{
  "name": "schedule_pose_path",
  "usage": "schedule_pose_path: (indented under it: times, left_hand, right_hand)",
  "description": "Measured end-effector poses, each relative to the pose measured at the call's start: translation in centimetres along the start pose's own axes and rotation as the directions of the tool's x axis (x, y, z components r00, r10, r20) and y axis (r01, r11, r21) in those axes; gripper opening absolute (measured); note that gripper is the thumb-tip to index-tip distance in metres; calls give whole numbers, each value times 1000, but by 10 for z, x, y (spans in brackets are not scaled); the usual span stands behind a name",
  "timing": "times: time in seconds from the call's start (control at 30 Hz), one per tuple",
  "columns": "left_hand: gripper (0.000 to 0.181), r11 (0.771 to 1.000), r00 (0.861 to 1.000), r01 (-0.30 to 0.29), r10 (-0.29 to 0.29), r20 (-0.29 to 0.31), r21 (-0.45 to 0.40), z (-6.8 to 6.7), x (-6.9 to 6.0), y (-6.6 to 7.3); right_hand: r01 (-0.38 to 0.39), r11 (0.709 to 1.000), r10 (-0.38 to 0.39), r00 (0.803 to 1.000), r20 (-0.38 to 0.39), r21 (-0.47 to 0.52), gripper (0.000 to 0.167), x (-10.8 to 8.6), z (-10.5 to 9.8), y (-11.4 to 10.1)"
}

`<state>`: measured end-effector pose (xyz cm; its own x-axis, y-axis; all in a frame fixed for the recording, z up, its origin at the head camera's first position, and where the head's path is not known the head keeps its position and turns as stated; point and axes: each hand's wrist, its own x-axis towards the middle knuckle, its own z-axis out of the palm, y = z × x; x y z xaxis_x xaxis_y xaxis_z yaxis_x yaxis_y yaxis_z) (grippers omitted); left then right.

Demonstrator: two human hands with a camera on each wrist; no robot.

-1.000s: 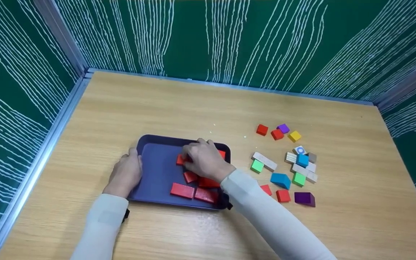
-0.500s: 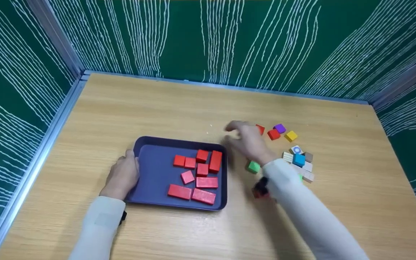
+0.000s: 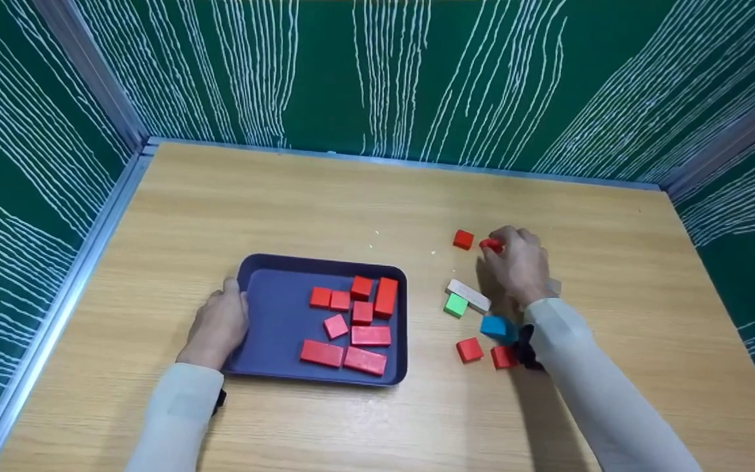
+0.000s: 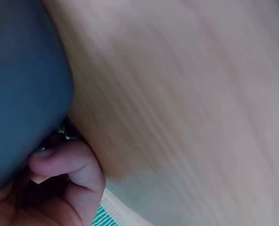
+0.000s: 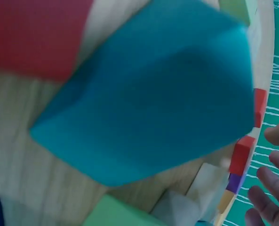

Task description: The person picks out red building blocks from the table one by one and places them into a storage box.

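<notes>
My left hand (image 3: 219, 321) grips the left rim of a dark blue tray (image 3: 272, 262). In the left wrist view its curled fingers (image 4: 66, 162) sit against the tray's edge. Several red blocks lie in the right part of the tray, such as a long red block (image 3: 322, 353). My right hand (image 3: 518, 262) is over the loose blocks right of the tray, with its fingertips at a red cube (image 3: 491, 244). In the right wrist view its fingers are spread and apart from the red cubes. Another red cube (image 3: 463, 239) lies just left of them.
Nearer the front lie a pale wooden bar (image 3: 468, 295), a green cube (image 3: 455, 305), a blue block (image 3: 495, 326) and two red cubes, one being the left red cube (image 3: 469, 350). The right arm hides other blocks. Green walls (image 3: 325, 78) border the table.
My right hand has left the tray's red blocks and moved right, over the loose blocks to the second red cube at the back. My left hand stays at the tray's left rim.
</notes>
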<state>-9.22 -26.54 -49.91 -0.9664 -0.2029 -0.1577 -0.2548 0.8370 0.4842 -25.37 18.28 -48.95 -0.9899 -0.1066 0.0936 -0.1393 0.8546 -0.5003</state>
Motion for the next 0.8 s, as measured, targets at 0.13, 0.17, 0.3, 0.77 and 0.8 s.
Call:
schedule_pose_path:
  times: [0.13, 0.17, 0.3, 0.77, 0.8]
  left_hand:
    - [30, 1000, 1000, 14, -14, 17, 10, 1, 0, 0]
    - [30, 1000, 999, 20, -21, 27, 13, 1, 0, 0]
    - [30, 999, 998, 36, -37, 47, 25, -1, 2, 1]
    - [32, 1000, 999, 16, -17, 35, 16, 0, 1, 1]
    - [32, 1000, 999, 19, -20, 37, 14, 0, 1, 1]
  right_hand:
    - [-37, 997, 38, 999, 12, -63, 42, 2, 3, 4]
    - [-41, 996, 43, 999, 15, -80, 42, 2, 4, 5]
    - [-61, 992, 64, 998, 24, -110, 39, 4, 5, 6]
    - [70, 996, -69, 997, -15, 58, 29, -7, 7, -29]
    - [89, 993, -90, 996, 1, 76, 28, -10, 8, -38]
